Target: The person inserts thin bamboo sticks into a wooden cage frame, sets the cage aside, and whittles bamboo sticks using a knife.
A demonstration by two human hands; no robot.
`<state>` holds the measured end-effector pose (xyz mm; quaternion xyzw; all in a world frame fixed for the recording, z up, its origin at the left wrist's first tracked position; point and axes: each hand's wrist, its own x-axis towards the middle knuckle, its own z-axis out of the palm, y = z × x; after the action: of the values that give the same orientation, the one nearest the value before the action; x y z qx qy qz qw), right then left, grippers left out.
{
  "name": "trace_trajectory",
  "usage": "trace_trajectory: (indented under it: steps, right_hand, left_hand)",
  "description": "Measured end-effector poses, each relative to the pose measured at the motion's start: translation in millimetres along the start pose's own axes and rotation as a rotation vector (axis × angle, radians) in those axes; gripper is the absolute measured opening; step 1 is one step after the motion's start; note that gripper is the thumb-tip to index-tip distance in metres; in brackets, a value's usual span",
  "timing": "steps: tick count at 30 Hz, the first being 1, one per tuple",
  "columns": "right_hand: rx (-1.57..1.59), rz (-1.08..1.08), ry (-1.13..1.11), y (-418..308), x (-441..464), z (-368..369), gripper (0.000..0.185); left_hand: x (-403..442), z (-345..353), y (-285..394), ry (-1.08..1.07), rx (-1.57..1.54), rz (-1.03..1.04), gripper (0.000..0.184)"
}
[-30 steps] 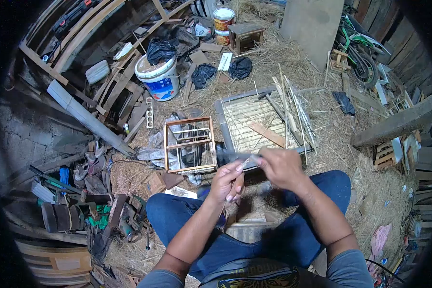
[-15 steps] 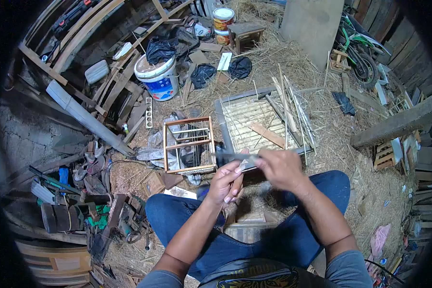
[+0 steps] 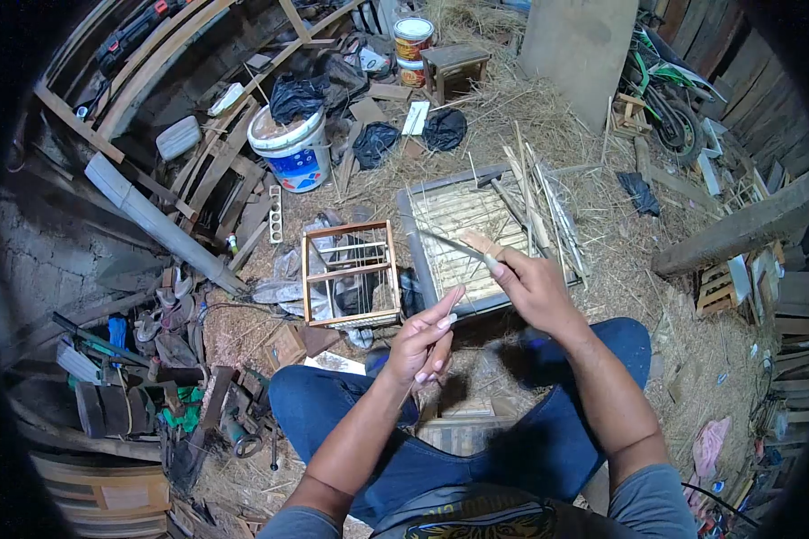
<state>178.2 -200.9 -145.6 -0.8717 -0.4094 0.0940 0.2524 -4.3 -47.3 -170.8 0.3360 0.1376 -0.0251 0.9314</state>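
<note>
In the head view, the left hand (image 3: 420, 348) has its grip closed on a thin strip (image 3: 412, 393), pinched between thumb and fingers above the lap; its exact ends are hard to make out. The right hand (image 3: 535, 286) has its grip clenched round the handle end of a knife (image 3: 449, 241), whose blade points away to the left over the slatted panel (image 3: 417, 260), apart from the left fingers. The main hazard, as I judge it, is the short space between edge and fingertips: a stroke that skids off so narrow a strip could nick the left thumb or forefinger. A loose pinch might let the strip twist, and too steep a bite could split it or snap it. Both hands work between the bent knees in jeans (image 3: 319, 409), so a slip towards the body could reach a leg. The small wooden frame (image 3: 348, 270) stands beside the panel, near the left hand; a wide swing might knock it, or catch the loose sticks (image 3: 532, 202) lying across the panel and send them sliding.
</note>
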Motion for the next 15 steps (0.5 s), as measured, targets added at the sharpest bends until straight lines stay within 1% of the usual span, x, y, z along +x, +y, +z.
trace_trajectory:
  steps: [2,4,8,10,11,12,14,15]
  right_hand:
    - [0.617,-0.151,0.23,23,4,40,0.034]
    - [0.929,0.063,0.106,5,6,29,0.034]
    - [0.995,0.136,0.065,5,8,31,0.031]
    - [0.831,-0.007,0.135,4,7,38,0.029]
    - [0.915,0.087,0.084,0,2,41,0.031]
    - [0.916,0.085,0.083,-4,-2,35,0.031]
    - [0.575,0.051,0.271,-12,-9,22,0.033]
    - [0.464,-0.046,0.317,-14,-13,18,0.032]
  left_hand:
    - [0,-2,-2,-0.016,0.044,-0.032,0.055]
    - [0,-6,-8,-0.053,0.026,-0.061,0.054]
    - [4,-8,-17,-0.069,0.1,-0.065,0.052]
    - [5,-5,-17,0.007,0.147,-0.045,0.052]
    - [6,-5,-17,0.009,0.147,-0.044,0.052]
    - [7,-6,-16,0.008,0.139,-0.042,0.051]
    - [8,-8,-15,0.01,0.133,-0.033,0.051]
    - [9,-9,-14,0.003,0.065,-0.03,0.051]
